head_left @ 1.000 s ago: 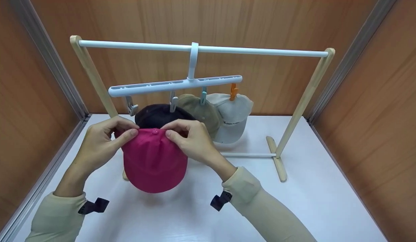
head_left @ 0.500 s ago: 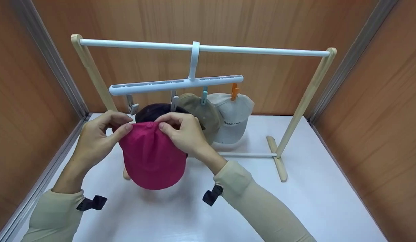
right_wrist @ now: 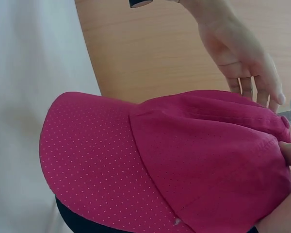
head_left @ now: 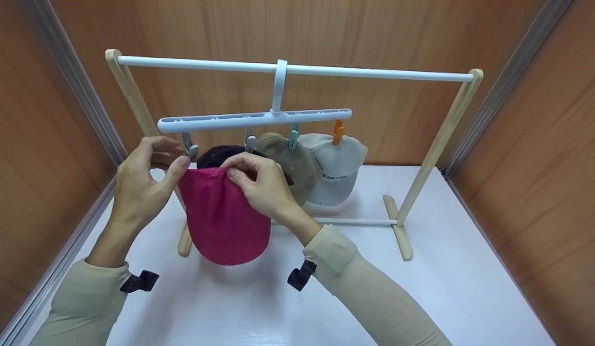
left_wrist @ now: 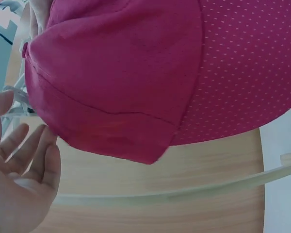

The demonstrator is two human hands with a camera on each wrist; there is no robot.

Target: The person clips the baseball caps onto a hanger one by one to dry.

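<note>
A dark pink cap with a dotted brim hangs brim down from my right hand, whose thumb and fingers pinch its crown near the top button. My left hand is off the cap, raised beside the leftmost grey clothespin on a white hanger. The left wrist view shows the left fingers loosely bent and holding nothing; whether they touch the clothespin is unclear. Behind the pink cap, a black cap hangs partly hidden below another grey clothespin.
An olive cap hangs from a teal clothespin, and a light grey cap from an orange one. The hanger hooks over the white rail of a wooden-legged rack. Wood-grain walls surround the white tabletop.
The pink cap has risen toward the hanger in the right hand's pinch. My left hand has let go of the cap's left side and moved up to the leftmost clothespin.
</note>
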